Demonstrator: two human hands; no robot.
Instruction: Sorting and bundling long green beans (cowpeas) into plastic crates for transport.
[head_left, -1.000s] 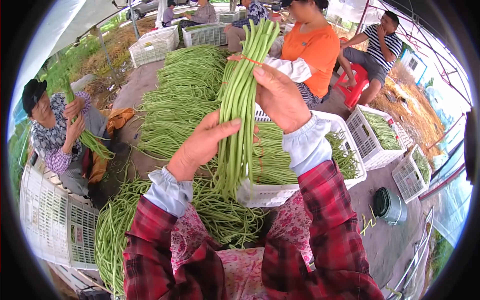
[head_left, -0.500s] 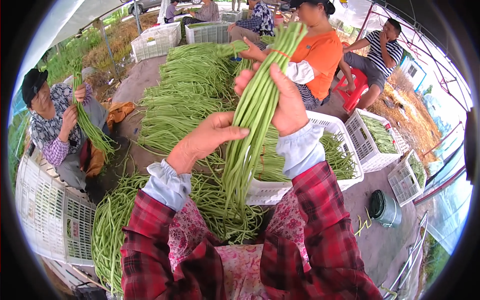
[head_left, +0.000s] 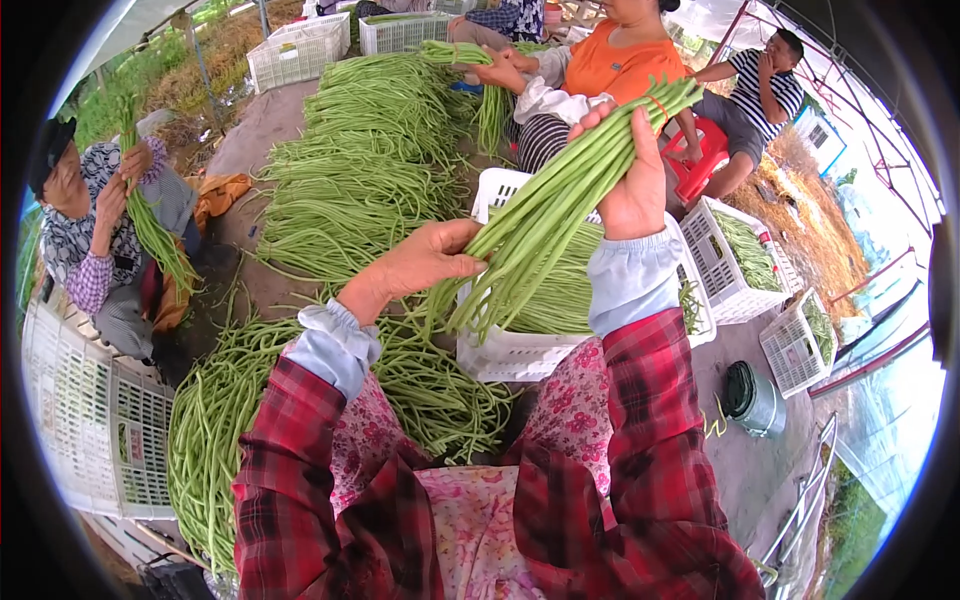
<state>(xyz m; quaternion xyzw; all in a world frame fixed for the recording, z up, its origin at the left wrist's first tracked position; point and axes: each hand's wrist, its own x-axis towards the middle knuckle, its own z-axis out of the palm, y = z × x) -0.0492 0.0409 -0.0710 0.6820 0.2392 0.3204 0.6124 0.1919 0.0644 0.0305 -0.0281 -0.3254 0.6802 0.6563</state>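
A bundle of long green beans [head_left: 560, 215] slants across the middle of the view, its tied end up at the right. A thin red-orange band [head_left: 657, 106] circles it close to that end. My right hand [head_left: 638, 190] grips it from below near the band, thumb on one side and fingers on the other. Farther down the stalks, my left hand [head_left: 425, 258] is closed against the bundle's left edge. Beneath the bundle stands a white slotted crate [head_left: 530, 360] with more long beans [head_left: 565, 285] in it.
Loose long beans [head_left: 230, 430] lie heaped at my left knee, and a larger pile [head_left: 370, 150] stretches away ahead. White crates [head_left: 735, 290] stand right and left. A dark green bucket [head_left: 755, 400] is at the right. A person at the left and one in orange [head_left: 620, 60] handle beans.
The bundle has swung from nearly upright to a flatter slant, its banded end going right and down with my right hand. My left hand stays at its lower part.
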